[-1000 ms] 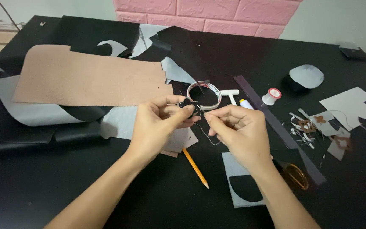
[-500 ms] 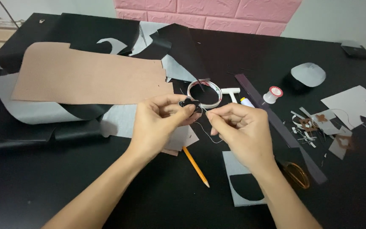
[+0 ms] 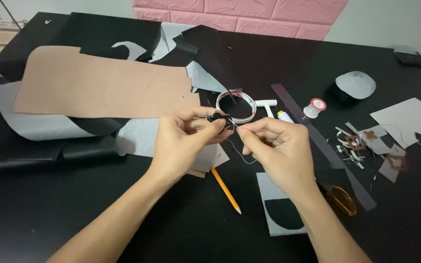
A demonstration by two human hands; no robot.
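My left hand (image 3: pixel 183 141) pinches a small black piece (image 3: pixel 218 118) between thumb and fingers above the black table (image 3: pixel 49 214). My right hand (image 3: pixel 278 148) is close beside it, fingertips pinched on a thin thread (image 3: pixel 242 155) that loops down from the black piece. Whether a needle is in those fingers is too small to tell. Just behind the hands lies a roll of tape (image 3: pixel 236 105).
An orange pencil (image 3: pixel 226 190) lies under the hands. A tan leather sheet (image 3: pixel 98 87) and black and grey sheets cover the left. A thread spool (image 3: pixel 314 108), a white T-shaped tool (image 3: pixel 268 104), orange-handled scissors (image 3: pixel 342 198) and small cut scraps (image 3: pixel 366 141) lie at right.
Both hands stay together over the same spot. The right hand has shifted slightly toward the black piece, with the thread loop hanging lower.
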